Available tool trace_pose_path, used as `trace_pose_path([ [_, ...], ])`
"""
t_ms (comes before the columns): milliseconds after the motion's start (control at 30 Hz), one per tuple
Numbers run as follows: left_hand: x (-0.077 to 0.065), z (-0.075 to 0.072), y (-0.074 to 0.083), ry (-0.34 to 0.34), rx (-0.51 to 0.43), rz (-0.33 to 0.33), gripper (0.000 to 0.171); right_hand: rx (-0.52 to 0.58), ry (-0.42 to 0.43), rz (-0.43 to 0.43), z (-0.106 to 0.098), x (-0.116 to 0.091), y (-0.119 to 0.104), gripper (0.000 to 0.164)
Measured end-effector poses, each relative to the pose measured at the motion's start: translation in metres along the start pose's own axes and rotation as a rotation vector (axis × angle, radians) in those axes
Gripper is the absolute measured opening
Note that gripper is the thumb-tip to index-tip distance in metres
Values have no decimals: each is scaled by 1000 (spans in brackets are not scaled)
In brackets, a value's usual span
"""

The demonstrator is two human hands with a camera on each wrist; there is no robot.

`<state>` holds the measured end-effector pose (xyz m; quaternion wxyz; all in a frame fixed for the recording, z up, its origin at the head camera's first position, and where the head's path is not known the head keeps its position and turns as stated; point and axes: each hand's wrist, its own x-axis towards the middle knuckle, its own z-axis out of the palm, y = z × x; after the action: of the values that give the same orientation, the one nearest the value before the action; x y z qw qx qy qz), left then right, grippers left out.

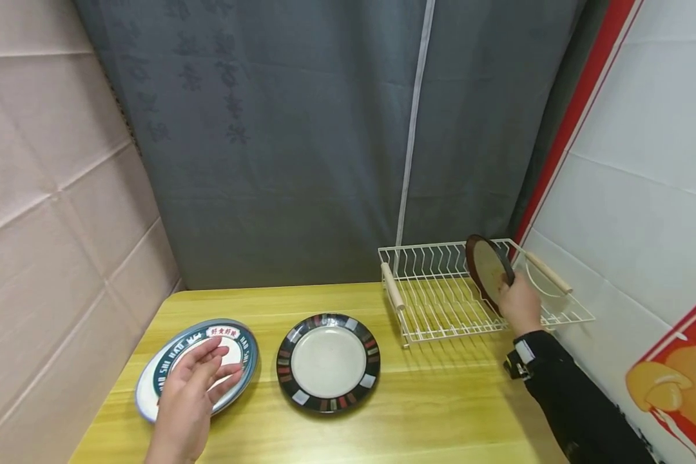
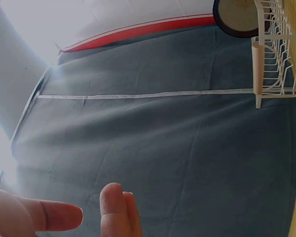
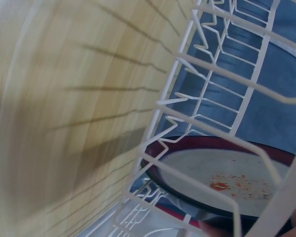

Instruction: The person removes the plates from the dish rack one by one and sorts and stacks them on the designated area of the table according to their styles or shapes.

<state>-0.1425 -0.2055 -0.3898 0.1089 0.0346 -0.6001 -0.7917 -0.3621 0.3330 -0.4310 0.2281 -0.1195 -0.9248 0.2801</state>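
My right hand grips the edge of a dark-rimmed plate, which stands on its edge among the wires of a white dish rack. In the right wrist view the plate shows a dark red rim and orange-red specks on its pale face, behind the rack's wires. My left hand, fingers relaxed and thumb apart, hovers over a white plate with a green lettered band and holds nothing. Between the hands lies a plate with a black patterned rim, flat on the table.
The yellow wood-grain table carries everything. Its back edge meets a grey curtain. White panels with red trim stand close to the rack's right end. Wooden handles sit on the rack's sides.
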Motion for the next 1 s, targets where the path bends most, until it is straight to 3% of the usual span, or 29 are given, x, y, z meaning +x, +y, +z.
trace_pose_path([
  [167, -1, 0, -8, 26, 24, -92, 19, 30, 29, 45, 1, 0, 9, 29],
  [367, -1, 2, -10, 38, 33, -117, 25, 57, 144, 28, -1, -1, 14, 36],
  [567, -1, 5, -6, 64, 56, -165, 32, 140, 278, 14, -11, -1, 1, 47],
  [833, -2, 9, -10, 85, 71, -188, 37, 265, 403, 73, -26, -10, -17, 49],
  [1000, -1, 13, -14, 82, 88, -219, 47, 342, 463, 61, -35, -17, -28, 48],
])
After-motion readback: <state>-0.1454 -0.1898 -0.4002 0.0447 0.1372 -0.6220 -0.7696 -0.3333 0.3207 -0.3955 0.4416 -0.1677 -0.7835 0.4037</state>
